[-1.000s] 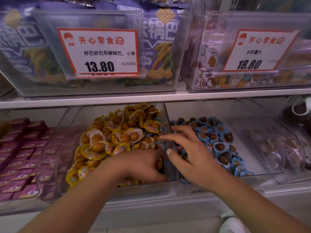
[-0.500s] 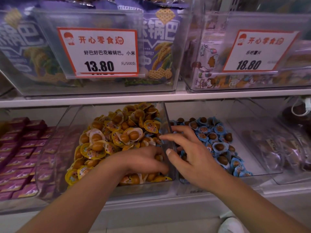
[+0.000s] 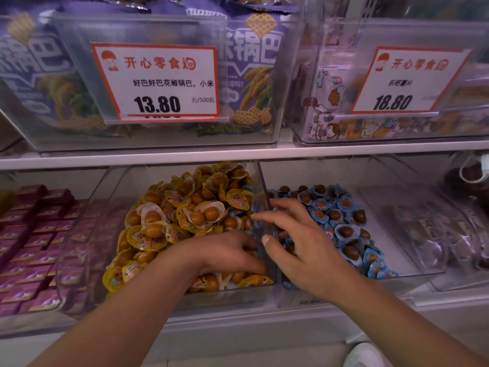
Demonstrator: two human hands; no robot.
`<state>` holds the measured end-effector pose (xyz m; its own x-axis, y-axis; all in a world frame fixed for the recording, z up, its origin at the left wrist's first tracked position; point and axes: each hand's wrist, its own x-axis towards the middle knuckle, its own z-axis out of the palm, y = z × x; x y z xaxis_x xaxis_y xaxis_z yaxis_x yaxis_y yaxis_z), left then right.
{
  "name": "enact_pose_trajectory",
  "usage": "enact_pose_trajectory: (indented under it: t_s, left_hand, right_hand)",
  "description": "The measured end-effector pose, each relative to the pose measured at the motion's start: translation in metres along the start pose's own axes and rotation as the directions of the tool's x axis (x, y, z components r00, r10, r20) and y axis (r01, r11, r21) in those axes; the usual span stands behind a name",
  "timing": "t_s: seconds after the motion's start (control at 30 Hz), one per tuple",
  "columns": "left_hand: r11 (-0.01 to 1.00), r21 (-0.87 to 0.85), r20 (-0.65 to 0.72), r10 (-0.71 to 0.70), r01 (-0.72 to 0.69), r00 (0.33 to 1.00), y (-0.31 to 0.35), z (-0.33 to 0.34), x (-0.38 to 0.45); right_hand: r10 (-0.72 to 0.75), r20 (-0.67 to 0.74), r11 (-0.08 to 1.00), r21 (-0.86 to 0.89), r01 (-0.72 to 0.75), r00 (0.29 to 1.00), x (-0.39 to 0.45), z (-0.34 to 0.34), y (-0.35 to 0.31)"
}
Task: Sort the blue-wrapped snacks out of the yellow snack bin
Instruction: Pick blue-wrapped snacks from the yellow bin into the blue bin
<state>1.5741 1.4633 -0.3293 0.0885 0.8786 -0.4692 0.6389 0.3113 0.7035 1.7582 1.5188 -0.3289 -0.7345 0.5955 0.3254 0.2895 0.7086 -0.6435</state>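
The clear bin (image 3: 87, 234) of yellow-wrapped snacks (image 3: 185, 207) sits in the middle of the lower shelf. A few blue-wrapped snacks (image 3: 248, 188) show along its right wall. My left hand (image 3: 227, 255) lies palm down on the yellow pile at the bin's right side, fingers reaching toward the divider with their tips partly hidden among the wrappers. My right hand (image 3: 299, 247) hovers over the divider between the bins with fingers spread, its index finger pointing left over the yellow bin's edge and holding nothing. The neighbouring bin (image 3: 412, 271) holds blue-wrapped snacks (image 3: 341, 207).
Purple boxes (image 3: 31, 234) fill the bin at the left. A bin of clear-wrapped dark snacks (image 3: 449, 234) stands at the right. Above the shelf edge (image 3: 238, 154) are bins of purple bags with price cards (image 3: 156, 80). A white shoe (image 3: 365, 356) shows on the floor.
My left hand has slid a little deeper into the yellow bin, uncovering yellow snacks at its front wall. My right hand has stayed almost still over the divider.
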Motion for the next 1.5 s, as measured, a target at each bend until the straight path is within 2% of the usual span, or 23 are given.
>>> enact_pose_trajectory:
  t_s: [0.13, 0.27, 0.33, 0.4, 0.47, 0.5, 0.6, 0.73, 0.83, 0.9, 1.0, 1.03, 1.17, 1.27, 1.4, 1.5]
  left_hand:
    - [0.999, 0.032, -0.022, 0.020, -0.019, 1.000, 0.000, 0.002, 0.000]
    - [0.997, -0.020, -0.109, 0.067, -0.069, 0.992, 0.000, -0.001, -0.001]
    - [0.983, -0.124, -0.220, 0.107, -0.137, 0.970, -0.001, -0.005, -0.003]
    - [0.950, -0.229, -0.399, 0.110, -0.215, 0.910, -0.001, -0.010, -0.004]
    - [0.882, -0.375, -0.557, 0.030, -0.283, 0.830, 0.000, -0.016, -0.007]
    - [0.813, -0.486, -0.582, -0.029, -0.320, 0.813, 0.000, -0.020, -0.009]
    - [0.587, -0.721, -0.524, -0.117, -0.367, 0.844, 0.000, -0.031, -0.018]
    - [0.411, -0.845, -0.413, -0.093, -0.343, 0.906, -0.006, -0.035, -0.037]
    - [0.304, -0.883, -0.387, -0.040, -0.358, 0.921, -0.013, -0.033, -0.050]
    - [0.278, -0.886, -0.392, -0.023, -0.371, 0.920, -0.017, -0.031, -0.057]
    - [0.251, -0.895, -0.392, -0.049, -0.368, 0.919, -0.020, -0.029, -0.062]
    - [0.234, -0.900, -0.390, -0.058, -0.368, 0.919, -0.020, -0.029, -0.063]
    - [0.208, -0.909, -0.378, -0.054, -0.360, 0.924, -0.019, -0.028, -0.068]
    - [0.202, -0.917, -0.354, -0.006, -0.345, 0.935, -0.020, -0.026, -0.074]
    - [0.240, -0.910, -0.347, 0.003, -0.337, 0.938, -0.021, -0.023, -0.078]
    - [0.298, -0.894, -0.353, -0.010, -0.334, 0.936, -0.022, -0.021, -0.079]
  right_hand:
    - [-0.003, -0.001, 1.000, 0.001, 0.003, 1.000, 0.000, 0.000, 0.000]
    - [-0.003, 0.000, 1.000, 0.003, 0.003, 1.000, 0.000, 0.000, 0.000]
    - [0.003, 0.002, 1.000, 0.001, -0.003, 1.000, -0.001, -0.001, 0.000]
    - [0.002, 0.005, 1.000, -0.007, -0.002, 1.000, -0.001, -0.001, -0.001]
    - [0.002, 0.010, 1.000, -0.015, -0.002, 1.000, 0.000, -0.002, -0.001]
    - [0.004, 0.010, 1.000, -0.019, -0.004, 1.000, 0.000, -0.002, -0.001]
    - [0.010, -0.009, 1.000, -0.009, -0.010, 1.000, 0.001, -0.002, -0.003]
    - [-0.005, -0.179, 0.999, 0.038, 0.012, 0.984, 0.011, 0.000, -0.016]
    - [-0.040, -0.291, 0.996, 0.060, 0.060, 0.956, 0.021, 0.005, -0.034]
    - [-0.033, -0.262, 0.997, 0.058, 0.049, 0.964, 0.025, 0.011, -0.045]
    - [-0.147, -0.196, 0.965, -0.245, 0.096, 0.970, 0.027, 0.018, -0.058]
    - [-0.170, -0.154, 0.950, -0.288, 0.121, 0.973, 0.029, 0.021, -0.061]
    - [-0.060, 0.020, 0.976, -0.206, 0.063, 0.998, 0.038, 0.030, -0.073]
    - [-0.039, 0.049, 0.977, -0.206, 0.049, 0.998, 0.045, 0.032, -0.068]
    - [0.038, 0.120, 0.996, 0.075, -0.047, 0.992, 0.050, 0.043, -0.067]
    - [0.026, 0.176, 0.993, 0.112, -0.046, 0.984, 0.049, 0.052, -0.069]
